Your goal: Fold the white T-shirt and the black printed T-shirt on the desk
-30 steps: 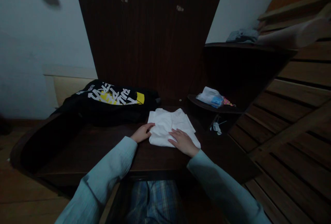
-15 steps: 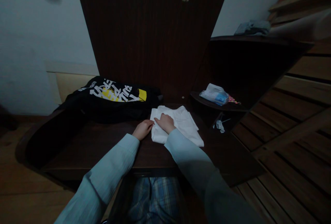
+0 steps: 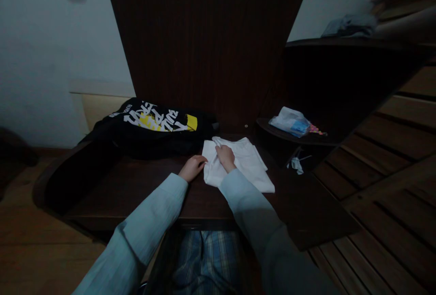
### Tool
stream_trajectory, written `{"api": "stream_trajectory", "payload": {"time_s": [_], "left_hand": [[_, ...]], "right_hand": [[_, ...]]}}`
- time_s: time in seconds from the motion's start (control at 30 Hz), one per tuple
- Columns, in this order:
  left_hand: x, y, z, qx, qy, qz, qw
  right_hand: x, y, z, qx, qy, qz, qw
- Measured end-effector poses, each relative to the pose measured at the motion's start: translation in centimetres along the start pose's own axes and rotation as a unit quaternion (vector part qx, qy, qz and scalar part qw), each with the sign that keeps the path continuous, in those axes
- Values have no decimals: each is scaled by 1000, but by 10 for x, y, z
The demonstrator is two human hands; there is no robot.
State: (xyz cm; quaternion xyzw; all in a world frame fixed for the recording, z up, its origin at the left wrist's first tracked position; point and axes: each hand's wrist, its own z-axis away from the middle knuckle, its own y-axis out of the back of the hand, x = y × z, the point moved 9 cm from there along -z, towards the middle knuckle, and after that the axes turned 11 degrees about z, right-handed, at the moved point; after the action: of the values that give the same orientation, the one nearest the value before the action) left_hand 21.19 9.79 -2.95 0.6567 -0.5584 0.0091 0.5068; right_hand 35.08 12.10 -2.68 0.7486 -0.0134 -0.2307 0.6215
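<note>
A folded white garment (image 3: 248, 167) lies on the dark wooden table (image 3: 143, 190) in front of me. My left hand (image 3: 192, 167) is at its left edge, fingers curled and pinching the cloth there. My right hand (image 3: 226, 157) lies on top of the garment near its far left part, fingers closed on a fold of the fabric. Both arms are in pale blue sleeves.
A black garment with white and yellow lettering (image 3: 153, 124) lies at the back left of the table. A plastic bag with blue and pink contents (image 3: 293, 122) sits on a small dark shelf to the right. Wooden slats run along the right side. A dark panel stands behind the table.
My right hand moved from the near right part of the white garment across to its far left part and closed on the cloth. My left hand stayed at the left edge.
</note>
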Motion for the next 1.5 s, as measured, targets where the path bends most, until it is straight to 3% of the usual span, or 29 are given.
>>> {"api": "stream_trajectory", "payload": {"time_s": [0.17,0.33,0.5,0.63,0.77,0.93,1.0,1.07,1.2,1.27,1.37,1.5], "left_hand": [[21,10,-1,62,-29,7,998],[38,-13,5,-76,-57,-104,990],[38,-8,9,-73,-49,-118,989],[30,-17,13,-111,1,-79,991],[27,-19,17,-107,18,-21,994],[26,-21,20,-111,-16,31,993],[25,-23,21,-118,-24,37,992],[25,-24,20,-120,-29,38,992],[27,-23,18,-114,-19,29,993],[27,-22,17,-107,0,18,994],[28,-19,15,-93,26,5,995],[29,-18,10,-73,38,-42,996]], "right_hand": [[12,25,-6,88,-1,-96,992],[6,20,-3,65,30,-70,995],[1,23,-2,93,32,-64,993],[-5,6,0,15,48,-22,999],[-9,-5,5,-38,47,-8,998],[-18,3,16,-79,111,-132,982],[-2,19,19,-61,118,-217,967],[36,40,19,-11,89,-253,963],[142,78,23,116,-33,-187,975],[174,82,27,132,-53,-120,983],[189,67,30,101,-44,-60,992],[181,50,30,80,-27,-31,996]]}}
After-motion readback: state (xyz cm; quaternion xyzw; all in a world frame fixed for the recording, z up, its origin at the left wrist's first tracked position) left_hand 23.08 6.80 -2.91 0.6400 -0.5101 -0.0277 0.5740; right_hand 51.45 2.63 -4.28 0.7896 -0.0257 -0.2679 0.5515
